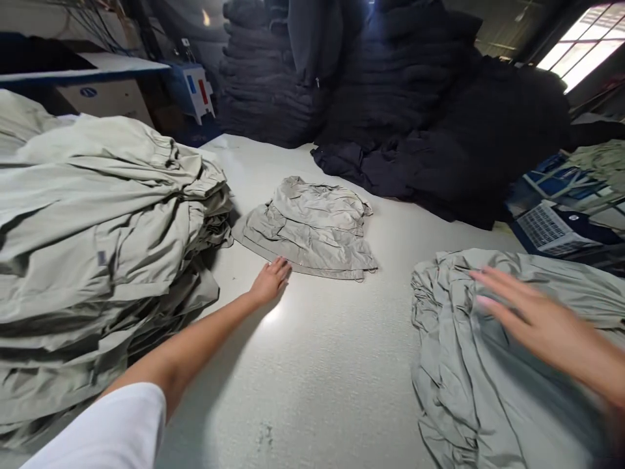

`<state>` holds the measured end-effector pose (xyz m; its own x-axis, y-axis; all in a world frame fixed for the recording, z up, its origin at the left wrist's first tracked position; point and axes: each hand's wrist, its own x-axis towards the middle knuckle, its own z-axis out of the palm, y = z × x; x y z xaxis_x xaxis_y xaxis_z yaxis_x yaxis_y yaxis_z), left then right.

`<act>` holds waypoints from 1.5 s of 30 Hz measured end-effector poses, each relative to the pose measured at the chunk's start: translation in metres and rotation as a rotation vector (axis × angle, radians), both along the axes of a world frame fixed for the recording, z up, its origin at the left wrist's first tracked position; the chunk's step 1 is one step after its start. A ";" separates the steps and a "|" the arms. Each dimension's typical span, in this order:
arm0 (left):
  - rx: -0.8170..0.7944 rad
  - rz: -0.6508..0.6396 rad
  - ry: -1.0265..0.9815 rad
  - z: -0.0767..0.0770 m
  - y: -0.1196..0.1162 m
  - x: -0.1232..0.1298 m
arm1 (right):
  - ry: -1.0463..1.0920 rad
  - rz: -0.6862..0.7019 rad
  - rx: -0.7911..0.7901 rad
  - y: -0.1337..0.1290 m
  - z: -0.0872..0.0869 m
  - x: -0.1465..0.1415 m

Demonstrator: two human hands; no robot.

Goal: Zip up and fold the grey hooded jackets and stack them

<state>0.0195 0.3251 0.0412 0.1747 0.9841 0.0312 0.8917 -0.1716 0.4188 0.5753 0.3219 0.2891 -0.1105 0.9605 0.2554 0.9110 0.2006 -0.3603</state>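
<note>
My left hand lies flat on the white table, its fingertips at the lower edge of a small, crumpled, folded khaki garment. It holds nothing. My right hand is blurred with motion, with its spread fingers over a loose heap of grey-green fabric and nothing gripped. To my left rises a tall stack of khaki garments.
Behind the table, large dark navy fabric piles stand against stacked dark cloth. A blue crate with pale green cloth sits at the far right. Cardboard boxes and a shelf stand at the back left.
</note>
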 end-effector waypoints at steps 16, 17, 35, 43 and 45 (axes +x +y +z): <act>0.226 0.103 -0.001 -0.052 0.036 -0.062 | -0.153 -0.035 -0.291 0.113 -0.241 -0.272; 0.250 0.103 -0.016 -0.053 0.038 -0.064 | -0.141 -0.047 -0.255 0.116 -0.243 -0.272; 0.189 0.782 -0.478 0.021 0.082 -0.077 | -0.237 0.397 0.010 0.109 -0.097 -0.298; 0.569 0.722 -0.691 0.179 0.086 -0.078 | -0.304 -0.120 0.158 0.082 -0.023 -0.247; 0.724 0.674 -0.742 0.226 0.059 -0.081 | -0.069 -0.086 0.492 0.054 0.017 -0.240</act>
<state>-0.0614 0.3840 0.2670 -0.6526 0.5856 0.4807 0.4793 -0.1723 0.8606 0.3352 0.3756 0.3060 -0.0686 0.7341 0.6755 0.9500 0.2548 -0.1804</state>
